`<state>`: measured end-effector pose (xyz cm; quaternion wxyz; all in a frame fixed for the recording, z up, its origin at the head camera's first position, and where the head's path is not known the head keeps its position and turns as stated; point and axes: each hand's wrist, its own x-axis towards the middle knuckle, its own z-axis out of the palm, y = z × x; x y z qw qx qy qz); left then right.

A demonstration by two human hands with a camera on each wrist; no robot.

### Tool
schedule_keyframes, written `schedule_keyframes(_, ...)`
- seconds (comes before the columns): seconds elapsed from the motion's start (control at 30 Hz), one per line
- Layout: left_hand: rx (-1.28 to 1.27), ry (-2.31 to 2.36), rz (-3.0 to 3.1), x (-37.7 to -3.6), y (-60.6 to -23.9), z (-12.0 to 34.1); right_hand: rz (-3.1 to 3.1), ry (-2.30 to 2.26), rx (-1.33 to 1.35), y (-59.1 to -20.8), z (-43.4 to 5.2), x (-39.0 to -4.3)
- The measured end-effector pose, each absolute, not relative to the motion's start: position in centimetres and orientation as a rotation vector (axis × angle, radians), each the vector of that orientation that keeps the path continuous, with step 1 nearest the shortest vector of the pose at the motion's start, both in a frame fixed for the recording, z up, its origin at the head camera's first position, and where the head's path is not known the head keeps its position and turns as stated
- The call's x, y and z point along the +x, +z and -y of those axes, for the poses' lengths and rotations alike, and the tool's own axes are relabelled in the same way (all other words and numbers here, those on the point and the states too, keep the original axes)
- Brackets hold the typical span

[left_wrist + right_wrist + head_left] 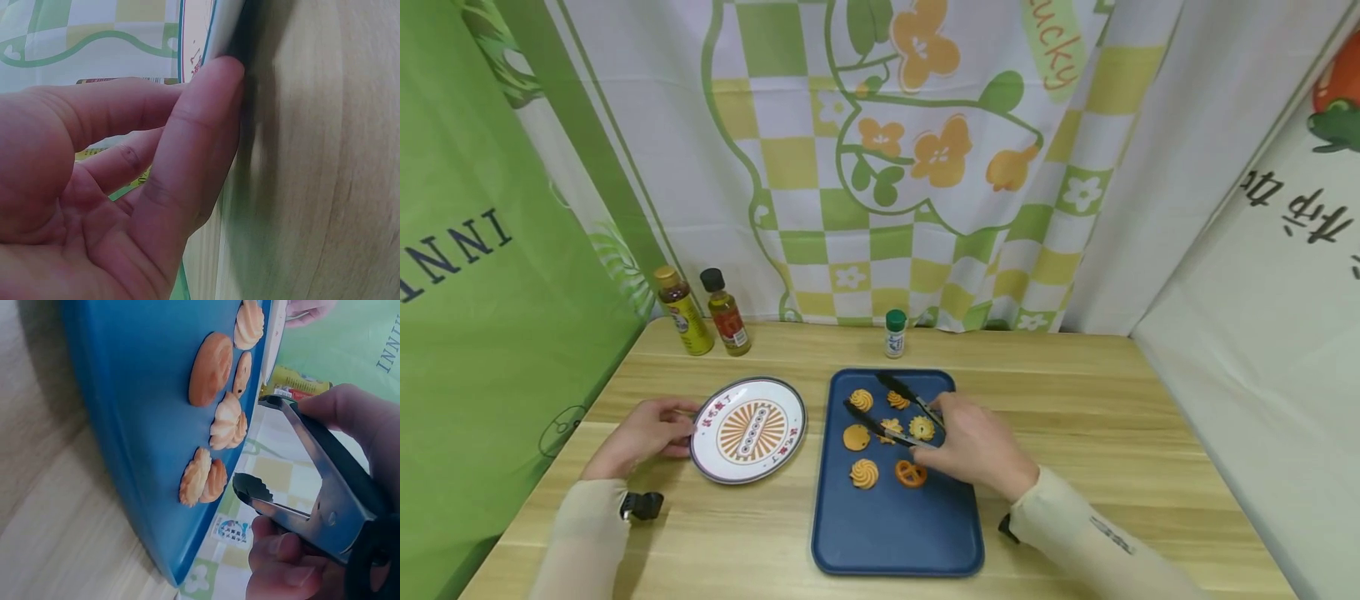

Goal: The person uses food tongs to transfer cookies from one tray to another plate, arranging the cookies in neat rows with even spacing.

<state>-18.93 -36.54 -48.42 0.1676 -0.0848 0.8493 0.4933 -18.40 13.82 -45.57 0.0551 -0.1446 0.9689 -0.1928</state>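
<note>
My left hand (651,429) pinches the left rim of a white plate (718,462), which has an orange sunburst and red lettering. The left wrist view has the thumb and a finger at the plate's edge (219,31). Over on the right, my right hand (981,446) grips black-tipped metal tongs (901,438), their two arms spread apart above a blue tray (895,537). Several cookies lie on the tray, among them a swirled cookie (864,474), a pretzel-shaped one (911,473) and a flower-shaped one (921,428). Nothing is between the tong tips in the right wrist view.
Two sauce bottles, one with a yellow label (688,321) and one with a black cap (727,321), stand at the table's back left corner. A green-capped shaker (895,335) stands behind the tray. Curtains (805,208) hang along the back of the wooden table (1075,383).
</note>
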Motion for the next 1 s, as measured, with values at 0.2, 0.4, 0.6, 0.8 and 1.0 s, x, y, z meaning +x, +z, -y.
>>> schedule_keyframes(0.2, -0.234, 1.402, -2.421, -18.9, -48.6, 36.6, -2.94, -0.57, -0.458, -45.5, -13.0, -18.4)
schedule_keyframes(0.4, -0.234, 1.408, -2.419, -18.9, -48.8, 36.6, -2.934, -0.604, -0.449, -45.3, -12.3, -18.5)
schedule_keyframes(0.6, -0.251, 1.398, -2.414, -19.2, -48.7, 36.5, -2.951, -0.571, -0.461, -44.9, -11.9, -18.4)
schedule_keyframes(0.8, -0.239, 1.4, -2.41, -19.2, -48.5, 36.5, -2.948, -0.568, -0.496, -44.6, -11.7, -18.4)
schedule_keyframes(1.0, -0.232, 1.409, -2.406, -19.2, -48.7, 36.6, -2.93, -0.588, -0.517, -44.5, -11.5, -18.6)
